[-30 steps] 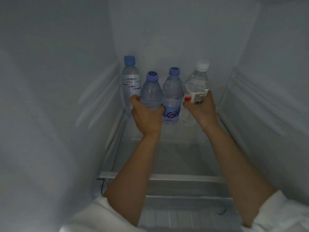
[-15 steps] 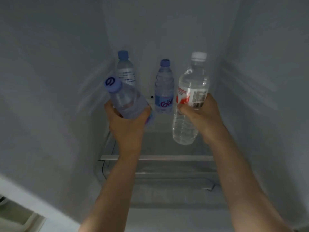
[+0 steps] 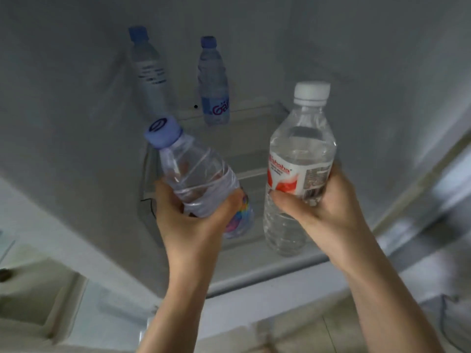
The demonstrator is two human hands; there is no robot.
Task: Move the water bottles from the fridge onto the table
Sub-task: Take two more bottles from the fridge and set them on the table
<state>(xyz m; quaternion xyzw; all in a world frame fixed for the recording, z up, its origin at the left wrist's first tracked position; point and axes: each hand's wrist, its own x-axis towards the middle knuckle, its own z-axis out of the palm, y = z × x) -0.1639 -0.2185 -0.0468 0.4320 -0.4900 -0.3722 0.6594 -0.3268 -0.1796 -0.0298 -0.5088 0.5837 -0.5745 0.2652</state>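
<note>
My left hand (image 3: 193, 222) grips a small blue-capped water bottle (image 3: 196, 171), tilted to the left, in front of the open fridge. My right hand (image 3: 328, 210) grips a taller white-capped bottle with a red and white label (image 3: 298, 159), held upright. Both are in the air near the fridge's front edge. Two more blue-capped bottles stand at the back of the fridge shelf (image 3: 254, 154): one with a pale label at the left (image 3: 149, 70) and one with a blue label (image 3: 214, 82) to its right.
The fridge's white side walls close in left and right. Its front ledge (image 3: 254, 273) runs below my wrists. A door shelf compartment (image 3: 38, 309) shows at the lower left, and tiled floor (image 3: 318, 332) at the bottom right with a dark cable (image 3: 448, 324).
Both hands have lifted their bottles off the shelf and drawn them back toward the fridge opening. The left bottle has tilted left. My view has pulled back from the fridge.
</note>
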